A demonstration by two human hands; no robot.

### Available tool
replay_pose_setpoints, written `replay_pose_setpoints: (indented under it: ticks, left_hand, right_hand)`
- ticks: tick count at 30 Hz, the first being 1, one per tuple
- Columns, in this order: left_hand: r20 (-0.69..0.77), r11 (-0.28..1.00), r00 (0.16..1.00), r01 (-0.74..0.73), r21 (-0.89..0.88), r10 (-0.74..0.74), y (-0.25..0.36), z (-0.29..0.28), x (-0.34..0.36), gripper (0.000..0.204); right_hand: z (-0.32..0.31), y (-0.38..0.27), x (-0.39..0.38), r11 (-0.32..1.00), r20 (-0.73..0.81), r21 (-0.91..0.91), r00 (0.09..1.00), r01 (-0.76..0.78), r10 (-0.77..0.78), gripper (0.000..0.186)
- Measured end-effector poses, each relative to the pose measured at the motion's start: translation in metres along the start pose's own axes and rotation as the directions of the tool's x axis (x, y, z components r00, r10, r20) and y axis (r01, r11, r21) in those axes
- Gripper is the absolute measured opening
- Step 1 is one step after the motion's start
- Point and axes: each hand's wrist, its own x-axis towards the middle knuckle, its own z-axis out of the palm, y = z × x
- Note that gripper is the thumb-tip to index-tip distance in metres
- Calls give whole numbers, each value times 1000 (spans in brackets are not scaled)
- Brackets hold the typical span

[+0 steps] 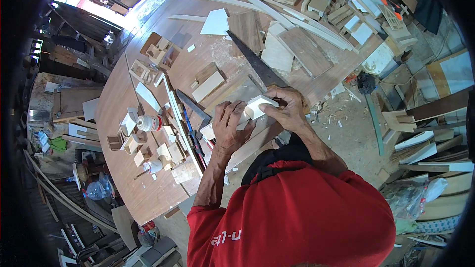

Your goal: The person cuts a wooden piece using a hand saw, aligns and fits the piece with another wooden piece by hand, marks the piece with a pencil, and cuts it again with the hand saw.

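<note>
A worker in a red top (297, 212) bends over a wooden counter (148, 202), both hands on a small pale wooden block (260, 105) at the counter's near edge. The fingers of the left hand (230, 126) curl about the block's left end, while the thumb and fingers of the right hand (292, 109) grip its right end. Just beyond, a handsaw (247, 54) points toward the far edge, its handle end close to the right hand; whether the two touch cannot be told. Toward the counter's left edge, a white bottle (148, 122) stands out among small box-shaped wooden pieces (133, 144), with a white jar (152, 166) nearby. A brown board (304, 52) lies toward the right edge, and small wooden furniture pieces (320, 4) are heaped past it.
</note>
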Motion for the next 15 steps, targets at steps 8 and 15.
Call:
replay_pose_setpoints:
  ticks: [8,15]
  left_hand:
    - [1,1000,1000,18,1,-18,-1,4,4,52]
    - [-6,1000,1000,21,3,-21,-3,9,5,53]
  right_hand:
    - [-4,-4,4,999,10,-32,1000,-17,17,19]
    - [-8,9,7,999,7,-14,999,37,-37,16]
